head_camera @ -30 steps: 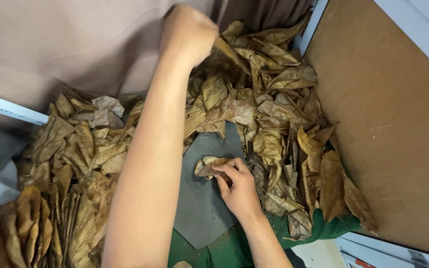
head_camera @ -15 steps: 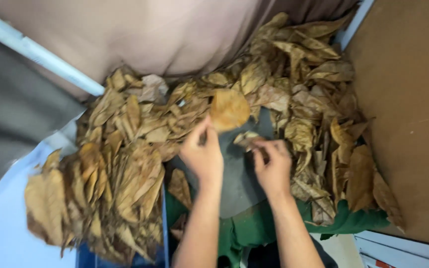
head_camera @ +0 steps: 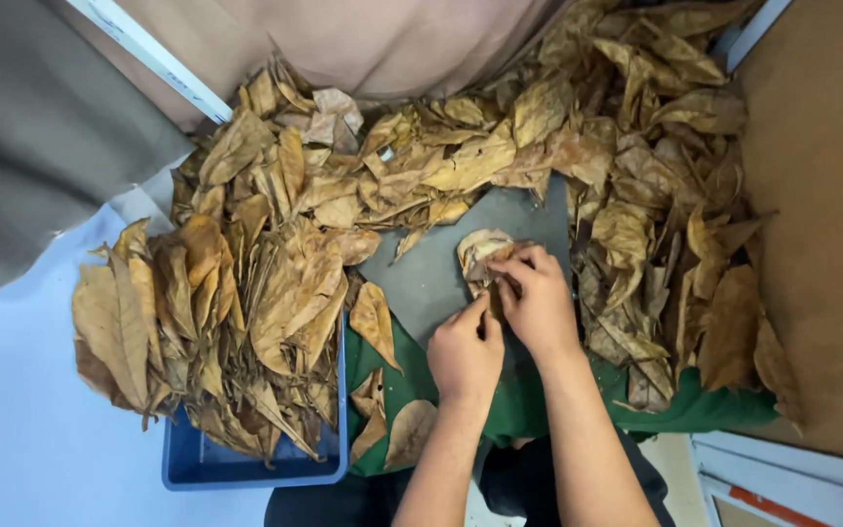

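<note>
My left hand and my right hand meet over a grey board, both pinching one curled dry brown leaf. The right hand's fingers grip the leaf's lower edge, and the left hand's fingertips touch it from below. A large heap of dry brown leaves rings the board at the back and at both sides.
A blue tray at the left holds stacked flat leaves. Green cloth lies under the board with loose leaves on it. A brown panel stands at the right, beige fabric behind.
My left hand has come back from the far heap and put down the round leaf it held. Both hands now meet on the small curled leaf.
</note>
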